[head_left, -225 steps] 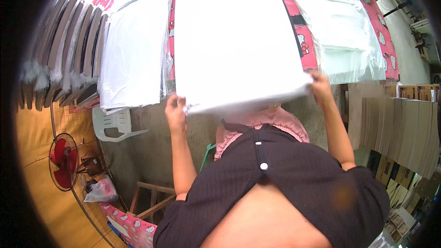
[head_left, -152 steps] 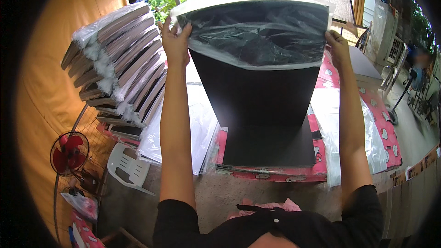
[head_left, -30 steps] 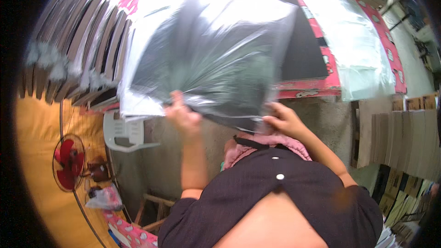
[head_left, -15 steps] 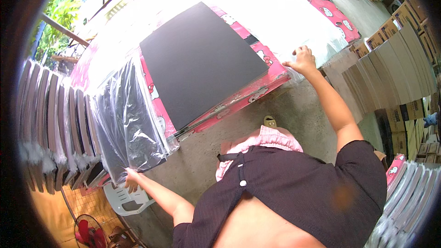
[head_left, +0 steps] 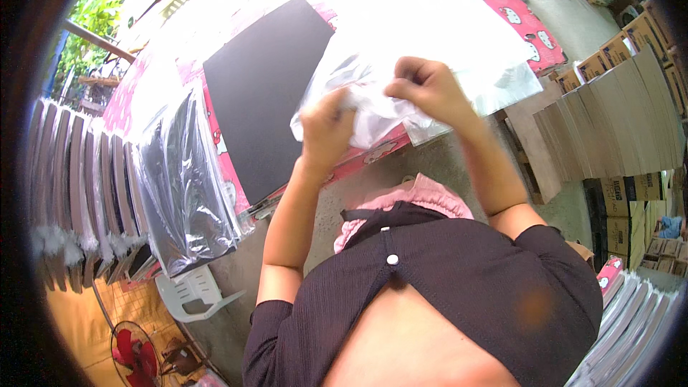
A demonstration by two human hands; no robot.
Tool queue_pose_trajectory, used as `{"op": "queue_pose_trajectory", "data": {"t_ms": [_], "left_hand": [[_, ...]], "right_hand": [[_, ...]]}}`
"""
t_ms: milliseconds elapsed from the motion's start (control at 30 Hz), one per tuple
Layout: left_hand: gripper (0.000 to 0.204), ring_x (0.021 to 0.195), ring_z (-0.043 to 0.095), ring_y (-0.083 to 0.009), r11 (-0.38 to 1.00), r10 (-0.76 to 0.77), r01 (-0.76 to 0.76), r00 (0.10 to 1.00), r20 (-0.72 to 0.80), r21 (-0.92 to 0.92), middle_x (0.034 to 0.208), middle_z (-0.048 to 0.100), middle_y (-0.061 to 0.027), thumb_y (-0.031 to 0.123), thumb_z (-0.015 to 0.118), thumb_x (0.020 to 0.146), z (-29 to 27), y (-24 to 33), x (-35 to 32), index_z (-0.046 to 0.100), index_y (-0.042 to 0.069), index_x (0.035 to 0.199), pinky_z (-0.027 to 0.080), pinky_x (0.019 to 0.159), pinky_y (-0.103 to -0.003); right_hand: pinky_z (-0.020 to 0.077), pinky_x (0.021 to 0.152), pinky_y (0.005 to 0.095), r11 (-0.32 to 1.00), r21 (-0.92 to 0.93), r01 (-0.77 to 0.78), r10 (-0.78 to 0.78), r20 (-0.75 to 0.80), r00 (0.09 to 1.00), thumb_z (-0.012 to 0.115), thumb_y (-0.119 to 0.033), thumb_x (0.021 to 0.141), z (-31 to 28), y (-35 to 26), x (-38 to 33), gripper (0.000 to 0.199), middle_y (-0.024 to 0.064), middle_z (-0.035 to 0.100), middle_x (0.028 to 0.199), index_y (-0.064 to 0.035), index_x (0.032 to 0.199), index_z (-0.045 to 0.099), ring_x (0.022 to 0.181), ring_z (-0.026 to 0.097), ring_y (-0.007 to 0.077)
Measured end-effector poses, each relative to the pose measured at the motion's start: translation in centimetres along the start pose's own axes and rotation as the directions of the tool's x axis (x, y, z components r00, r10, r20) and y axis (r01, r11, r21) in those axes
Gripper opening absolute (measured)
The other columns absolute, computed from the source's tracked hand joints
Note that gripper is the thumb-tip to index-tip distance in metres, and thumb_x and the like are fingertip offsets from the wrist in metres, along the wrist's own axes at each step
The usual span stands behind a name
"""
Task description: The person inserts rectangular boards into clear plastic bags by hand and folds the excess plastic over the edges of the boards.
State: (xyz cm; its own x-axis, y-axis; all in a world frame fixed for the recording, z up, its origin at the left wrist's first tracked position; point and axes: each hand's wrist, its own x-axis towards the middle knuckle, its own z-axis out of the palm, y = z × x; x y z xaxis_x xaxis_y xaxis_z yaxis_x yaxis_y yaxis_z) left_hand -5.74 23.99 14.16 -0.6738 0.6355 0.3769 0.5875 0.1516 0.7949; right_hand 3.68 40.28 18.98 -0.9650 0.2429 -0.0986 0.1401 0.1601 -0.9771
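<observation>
The left hand (head_left: 330,127) has its fingers clamped on the bag (head_left: 378,116), which hangs partly over the board (head_left: 261,97), likely gripped near an edge because film sags; the right hand (head_left: 432,90) is curled alongside, blur hiding whether it pinches, and the plastic pile (head_left: 496,80) lies rightward, seemingly for easy reach

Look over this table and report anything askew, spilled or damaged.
Nothing looks spilled or damaged. The thin whitish plastic film at the left hand and right hand looks bunched and askew, partly overlapping the flat black rectangular board, though being handled probably explains that.
</observation>
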Motion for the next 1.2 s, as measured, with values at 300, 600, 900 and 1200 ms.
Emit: {"op": "queue_pose_trajectory", "data": {"t_ms": [300,600,900,1200], "left_hand": [[0.020,0.072,0.058,-0.0126,0.628,-0.455,0.039,0.829,-0.325,-0.777,0.081,0.059,-0.0056,0.015,0.053,0.084,-2.0,1.1,0.5,0.056,-0.001,0.096,0.048,0.065,-0.025],[0.018,0.076,0.057,-0.0119,0.647,-0.513,-0.054,0.708,-0.486,-0.761,0.089,0.061,-0.0077,0.012,0.058,0.081,-4.4,2.1,-2.3,0.060,-0.002,0.093,0.046,0.069,-0.025],[0.018,0.067,0.058,-0.0132,0.477,-0.588,-0.141,0.683,-0.434,-0.867,0.083,0.060,-0.0067,0.020,0.058,0.081,-5.5,0.9,-4.7,0.057,0.002,0.081,0.049,0.057,-0.028],[0.027,0.067,0.058,-0.0145,0.304,-0.597,-0.111,0.752,-0.280,-0.946,0.082,0.059,-0.0057,0.033,0.048,0.085,-6.8,1.3,-5.3,0.051,0.006,0.087,0.050,0.059,-0.031]], "right_hand": [[0.0397,0.050,0.0184,0.970,0.060,0.237,-0.223,-0.185,0.957,0.054,-0.007,0.081,1.8,4.3,2.7,0.010,-0.0010,0.052,0.063,0.0005,0.083,0.059,0.058,0.048,0.0045],[0.0383,0.050,0.0232,0.922,0.116,0.368,-0.356,-0.117,0.927,0.064,-0.020,0.075,6.7,1.5,4.6,0.019,0.0065,0.056,0.058,-0.0009,0.076,0.063,0.053,0.046,0.0075],[0.0413,0.048,0.0265,0.768,-0.238,0.595,-0.635,-0.166,0.754,0.062,-0.012,0.075,9.0,0.2,3.6,0.011,0.0103,0.056,0.057,-0.0013,0.076,0.061,0.049,0.052,0.0153],[0.0439,0.051,0.0229,0.727,-0.276,0.629,-0.677,-0.442,0.589,0.061,-0.004,0.074,10.2,1.1,3.1,0.007,0.0087,0.061,0.067,-0.0022,0.080,0.062,0.054,0.055,0.0143]]}}
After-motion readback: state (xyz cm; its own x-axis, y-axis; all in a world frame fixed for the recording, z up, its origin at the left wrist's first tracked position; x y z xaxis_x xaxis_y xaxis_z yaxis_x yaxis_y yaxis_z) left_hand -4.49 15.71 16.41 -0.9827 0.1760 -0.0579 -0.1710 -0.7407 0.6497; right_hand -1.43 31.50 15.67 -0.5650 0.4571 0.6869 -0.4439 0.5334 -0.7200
